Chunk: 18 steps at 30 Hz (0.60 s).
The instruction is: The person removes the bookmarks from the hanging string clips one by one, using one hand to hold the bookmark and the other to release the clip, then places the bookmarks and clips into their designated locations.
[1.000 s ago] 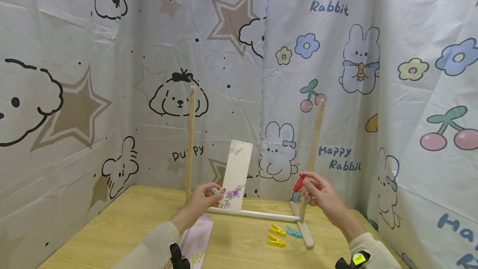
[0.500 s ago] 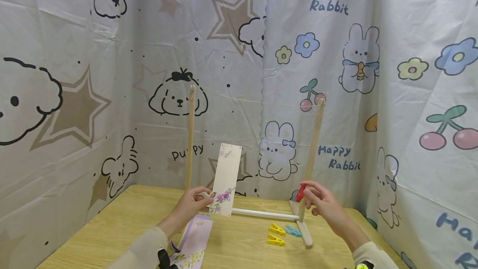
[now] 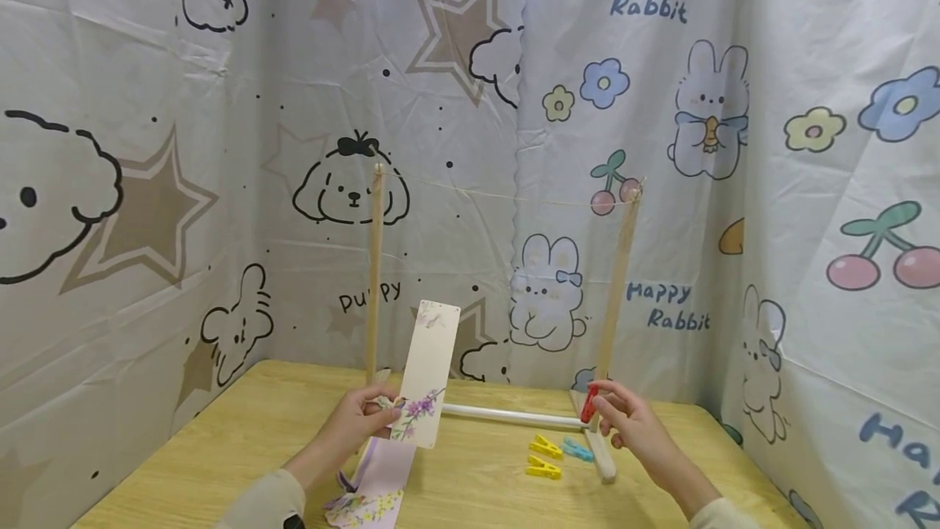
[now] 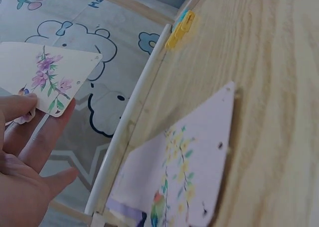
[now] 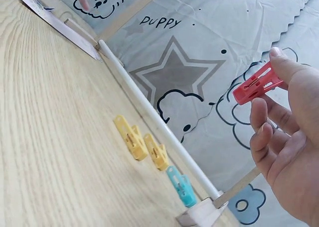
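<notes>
My left hand (image 3: pixel 357 421) pinches a cream bookmark (image 3: pixel 426 366) near its lower left edge; purple blossoms are printed on its lower part. In the left wrist view the thumb lies over the bookmark (image 4: pixel 75 62) and other fingers are behind it. Below that hand a lilac bookmark (image 3: pixel 382 472) with yellow flowers lies on the table. On the right, my right hand (image 3: pixel 639 431) holds a red clothespin (image 5: pixel 254 82) between thumb and fingers, near the rack's right post (image 3: pixel 618 284). Two yellow clothespins (image 3: pixel 544 470) and a blue clothespin (image 3: pixel 578 449) lie on the table between the hands.
A wooden rack stands behind the hands, with a left post (image 3: pixel 377 268), a thin string (image 3: pixel 507 200) across the top and a white rod (image 3: pixel 514 416) low down. A printed curtain (image 3: pixel 455 129) surrounds the wooden table (image 3: pixel 470 496).
My left hand has moved down and left with the cream bookmark. My right hand has lowered, still holding the red clothespin. The loose clothespins lie as before.
</notes>
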{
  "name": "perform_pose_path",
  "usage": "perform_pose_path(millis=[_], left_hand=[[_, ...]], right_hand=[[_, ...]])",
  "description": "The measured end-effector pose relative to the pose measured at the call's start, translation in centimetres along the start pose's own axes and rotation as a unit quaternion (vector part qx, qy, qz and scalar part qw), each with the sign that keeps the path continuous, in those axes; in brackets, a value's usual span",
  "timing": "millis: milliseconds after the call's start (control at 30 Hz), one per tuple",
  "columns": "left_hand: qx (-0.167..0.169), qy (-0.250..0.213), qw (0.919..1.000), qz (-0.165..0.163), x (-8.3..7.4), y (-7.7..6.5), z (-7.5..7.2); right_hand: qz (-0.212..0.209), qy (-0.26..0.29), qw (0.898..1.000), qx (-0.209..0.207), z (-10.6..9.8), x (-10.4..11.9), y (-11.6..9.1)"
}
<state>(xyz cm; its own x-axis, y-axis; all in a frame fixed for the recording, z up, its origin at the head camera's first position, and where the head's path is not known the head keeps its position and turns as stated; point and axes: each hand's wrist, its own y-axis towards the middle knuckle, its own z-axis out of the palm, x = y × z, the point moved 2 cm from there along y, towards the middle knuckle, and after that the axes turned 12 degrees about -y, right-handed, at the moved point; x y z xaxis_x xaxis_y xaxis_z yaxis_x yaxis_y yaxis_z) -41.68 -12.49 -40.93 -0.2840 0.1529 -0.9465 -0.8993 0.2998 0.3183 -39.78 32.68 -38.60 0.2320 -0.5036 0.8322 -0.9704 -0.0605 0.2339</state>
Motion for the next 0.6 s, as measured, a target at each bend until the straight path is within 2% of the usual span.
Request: perform_pose_path(millis=[167, 433, 600], left_hand=[[-0.012, 0.028, 0.9993, -0.020, 0.4, -1.2, -1.2], [0.006, -0.020, 0.9997, -0.014, 1.4, -2.9, -2.1], [0.008, -0.010, 0.9995, -0.029, 1.5, -4.1, -2.3]], right_hand=[[0.021, 0.014, 1.000, -0.015, 0.7, -1.0, -0.1], [0.039, 0.032, 0.999, -0.013, 2.2, -2.5, -0.6], [0.045, 0.034, 0.998, -0.011, 2.6, -3.3, -0.8]])
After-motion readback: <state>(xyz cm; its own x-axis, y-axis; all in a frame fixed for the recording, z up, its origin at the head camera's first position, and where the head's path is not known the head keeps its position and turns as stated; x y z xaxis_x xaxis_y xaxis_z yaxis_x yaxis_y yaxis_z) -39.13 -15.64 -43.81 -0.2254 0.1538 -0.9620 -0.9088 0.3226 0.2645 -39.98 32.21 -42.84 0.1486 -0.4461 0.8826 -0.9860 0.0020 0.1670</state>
